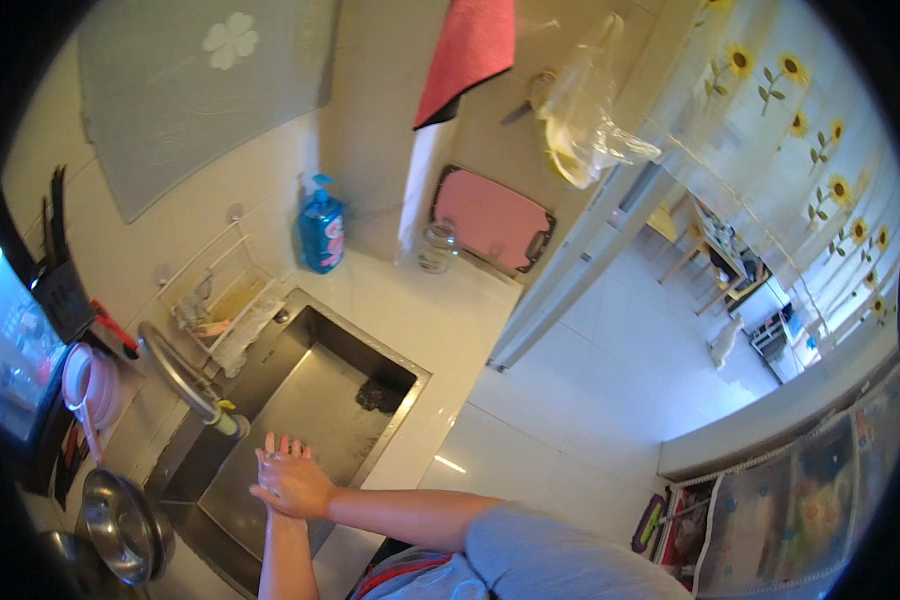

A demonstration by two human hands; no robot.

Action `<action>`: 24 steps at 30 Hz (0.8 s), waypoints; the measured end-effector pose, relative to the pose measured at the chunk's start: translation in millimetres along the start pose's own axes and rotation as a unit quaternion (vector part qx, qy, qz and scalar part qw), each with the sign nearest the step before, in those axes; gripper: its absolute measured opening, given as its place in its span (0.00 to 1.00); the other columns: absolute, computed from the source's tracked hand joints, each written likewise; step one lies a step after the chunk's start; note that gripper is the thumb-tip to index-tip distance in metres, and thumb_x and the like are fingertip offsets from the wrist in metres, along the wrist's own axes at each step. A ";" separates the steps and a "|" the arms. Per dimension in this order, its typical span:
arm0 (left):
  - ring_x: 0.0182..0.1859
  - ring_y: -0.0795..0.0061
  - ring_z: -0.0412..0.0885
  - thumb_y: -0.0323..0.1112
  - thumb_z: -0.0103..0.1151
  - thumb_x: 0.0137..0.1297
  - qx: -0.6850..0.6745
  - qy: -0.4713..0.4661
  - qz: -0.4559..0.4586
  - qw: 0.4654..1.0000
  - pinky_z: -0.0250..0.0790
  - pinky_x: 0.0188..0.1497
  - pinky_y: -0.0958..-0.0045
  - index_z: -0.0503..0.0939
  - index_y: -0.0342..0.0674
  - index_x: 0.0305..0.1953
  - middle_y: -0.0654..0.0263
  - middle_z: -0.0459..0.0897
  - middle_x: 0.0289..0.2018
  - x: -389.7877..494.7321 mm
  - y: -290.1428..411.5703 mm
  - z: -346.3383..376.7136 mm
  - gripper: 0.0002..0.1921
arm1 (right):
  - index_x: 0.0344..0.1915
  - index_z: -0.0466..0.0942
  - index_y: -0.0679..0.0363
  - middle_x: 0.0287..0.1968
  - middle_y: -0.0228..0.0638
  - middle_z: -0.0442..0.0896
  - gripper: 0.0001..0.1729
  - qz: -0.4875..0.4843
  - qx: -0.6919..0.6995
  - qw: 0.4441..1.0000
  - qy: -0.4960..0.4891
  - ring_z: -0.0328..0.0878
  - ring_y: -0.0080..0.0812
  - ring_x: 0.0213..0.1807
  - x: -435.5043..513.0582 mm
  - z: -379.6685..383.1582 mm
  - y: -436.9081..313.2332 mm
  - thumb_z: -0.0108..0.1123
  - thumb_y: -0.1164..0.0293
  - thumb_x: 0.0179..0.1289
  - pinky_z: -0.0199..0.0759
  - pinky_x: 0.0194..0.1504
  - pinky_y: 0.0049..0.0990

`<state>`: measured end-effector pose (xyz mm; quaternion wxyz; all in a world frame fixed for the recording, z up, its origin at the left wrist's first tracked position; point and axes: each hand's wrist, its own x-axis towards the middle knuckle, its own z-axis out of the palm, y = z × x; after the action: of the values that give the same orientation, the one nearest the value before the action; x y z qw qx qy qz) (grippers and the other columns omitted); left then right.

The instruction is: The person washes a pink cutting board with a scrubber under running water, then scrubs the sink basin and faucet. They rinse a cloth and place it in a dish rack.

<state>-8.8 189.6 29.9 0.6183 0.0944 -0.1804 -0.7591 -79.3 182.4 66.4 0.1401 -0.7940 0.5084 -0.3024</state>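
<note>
Both hands are pressed together over the stainless steel sink [262, 411], close to the faucet [187, 379] and its spout end. My right hand [298, 486] lies across my left hand [289, 448] and wraps over it. Beneath it, the left fingers stick out, extended and slightly apart; the left palm is mostly hidden. Whether water runs from the spout cannot be made out. A dark drain strainer [375, 396] sits at the sink's far corner. On the counter behind stands a blue pump bottle [321, 232].
A wire rack [221, 300] holding cloths hangs behind the faucet. Stacked metal bowls [124, 525] stand left of the sink, below a pink ladle [88, 397]. A glass jar [438, 247] and a pink cutting board [491, 214] are near the doorway. A white cat [725, 341] is on the floor beyond.
</note>
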 end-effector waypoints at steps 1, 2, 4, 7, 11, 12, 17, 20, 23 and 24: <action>0.64 0.64 0.60 0.54 0.34 0.69 -0.006 -0.088 0.015 0.996 0.54 0.63 0.56 0.56 0.46 0.64 0.62 0.59 0.64 -0.2 -1.1 7.4 0.28 | 0.33 0.75 0.59 0.39 0.47 0.77 0.16 0.039 0.014 0.998 -0.053 0.73 0.52 0.44 8.9 -9.4 -0.9 0.48 0.58 0.60 0.67 0.42 0.44; 0.62 0.64 0.62 0.54 0.33 0.69 -0.018 0.336 -0.015 0.942 0.53 0.63 0.57 0.61 0.47 0.62 0.62 0.63 0.61 0.9 -5.1 18.0 0.26 | 0.35 0.74 0.59 0.41 0.48 0.76 0.15 0.143 0.100 0.977 -0.124 0.72 0.51 0.45 33.3 -21.3 7.7 0.49 0.59 0.59 0.67 0.44 0.44; 0.63 0.63 0.61 0.54 0.32 0.69 0.016 0.278 -0.053 0.959 0.53 0.63 0.58 0.62 0.46 0.61 0.62 0.62 0.62 1.7 3.3 30.4 0.26 | 0.39 0.73 0.60 0.45 0.47 0.74 0.15 0.225 0.207 0.941 -0.144 0.69 0.52 0.50 47.3 -29.3 24.1 0.53 0.61 0.56 0.66 0.46 0.42; 0.62 0.64 0.62 0.54 0.33 0.69 0.011 0.193 -0.048 0.980 0.55 0.62 0.59 0.65 0.46 0.58 0.64 0.63 0.61 6.3 16.5 28.7 0.24 | 0.37 0.72 0.61 0.41 0.47 0.74 0.16 0.092 0.248 0.962 -0.074 0.69 0.54 0.46 33.3 -22.6 11.0 0.53 0.60 0.54 0.66 0.44 0.42; 0.59 0.62 0.66 0.50 0.41 0.67 0.069 0.138 0.009 0.988 0.56 0.61 0.59 0.67 0.48 0.56 0.66 0.68 0.57 0.9 12.9 -19.6 0.21 | 0.43 0.71 0.59 0.50 0.44 0.71 0.21 0.306 -0.046 0.936 -0.168 0.67 0.42 0.52 48.2 -17.4 -45.1 0.52 0.57 0.53 0.67 0.47 0.40; 0.57 0.61 0.67 0.49 0.44 0.66 0.092 0.135 0.010 0.986 0.57 0.61 0.59 0.68 0.49 0.56 0.66 0.70 0.55 6.1 5.1 -6.4 0.20 | 0.36 0.71 0.59 0.39 0.42 0.72 0.15 0.227 0.101 0.966 -0.068 0.69 0.42 0.43 41.3 12.9 -4.4 0.53 0.61 0.53 0.65 0.41 0.40; 0.57 0.65 0.68 0.49 0.44 0.67 0.029 0.293 0.007 0.956 0.59 0.60 0.61 0.66 0.46 0.56 0.65 0.71 0.54 23.1 16.8 12.6 0.21 | 0.29 0.69 0.62 0.28 0.44 0.71 0.09 0.000 0.310 0.949 0.054 0.68 0.47 0.33 54.8 3.9 33.8 0.56 0.69 0.54 0.62 0.34 0.40; 0.57 0.67 0.68 0.50 0.42 0.68 0.031 0.263 0.051 0.963 0.60 0.59 0.60 0.66 0.47 0.56 0.64 0.70 0.55 8.6 8.3 -5.3 0.21 | 0.27 0.70 0.63 0.30 0.47 0.73 0.15 -0.134 0.291 0.947 -0.016 0.67 0.48 0.37 32.7 19.4 23.6 0.60 0.62 0.53 0.59 0.42 0.40; 0.56 0.66 0.69 0.51 0.41 0.68 0.061 0.375 -0.027 0.924 0.61 0.58 0.58 0.67 0.48 0.55 0.63 0.71 0.54 13.7 -5.9 1.5 0.20 | 0.28 0.68 0.64 0.29 0.45 0.71 0.11 -0.016 0.288 0.939 -0.187 0.67 0.49 0.35 53.9 54.1 74.4 0.56 0.68 0.54 0.61 0.35 0.40; 0.55 0.66 0.70 0.51 0.41 0.68 0.064 0.416 -0.057 0.905 0.61 0.58 0.58 0.68 0.48 0.54 0.62 0.72 0.53 26.2 -0.4 19.5 0.20 | 0.25 0.67 0.64 0.27 0.45 0.71 0.11 -0.027 0.305 0.944 -0.122 0.67 0.49 0.33 54.1 49.9 76.7 0.56 0.68 0.54 0.61 0.34 0.41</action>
<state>-22.0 167.2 49.7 0.5854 0.4509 0.0505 -0.6719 -87.4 95.8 5.3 0.4280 -0.7573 0.3498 -0.3478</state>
